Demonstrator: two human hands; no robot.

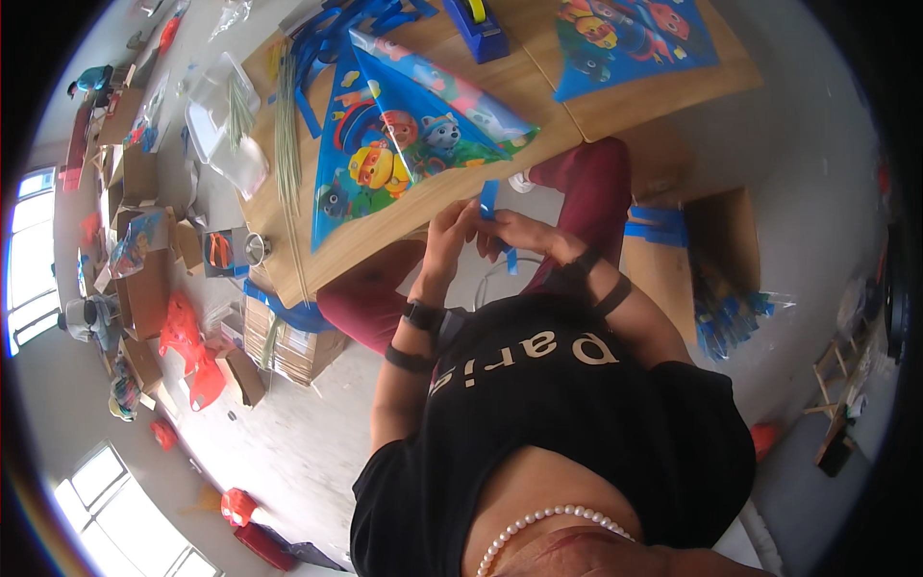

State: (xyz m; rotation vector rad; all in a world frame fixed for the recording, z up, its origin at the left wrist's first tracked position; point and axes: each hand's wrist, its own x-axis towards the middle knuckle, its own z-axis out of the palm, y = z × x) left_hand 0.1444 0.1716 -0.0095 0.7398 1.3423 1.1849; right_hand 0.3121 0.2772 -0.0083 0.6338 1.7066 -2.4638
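Observation:
Just off the table's near edge, my left hand (449, 237) and my right hand (527, 234) meet with their fingers closed. A narrow blue strip (489, 195) runs between them, its upper end standing above the fingers and its other end hanging below. Both hands appear to pinch it; part of the strip is hidden by the fingers. On the table in front lies a blue triangular plastic sheet (377, 165) printed with cartoon dogs, partly folded over. A similar printed sheet (630, 48) lies at the far right.
The wooden table (370, 240) holds a blue tape dispenser (478, 34), a heap of blue strips (370, 34) and a bundle of thin sticks (286, 144). An open cardboard box (661, 279) with blue strips stands at right. Left are flat cardboard (284, 346) and red bags (187, 346).

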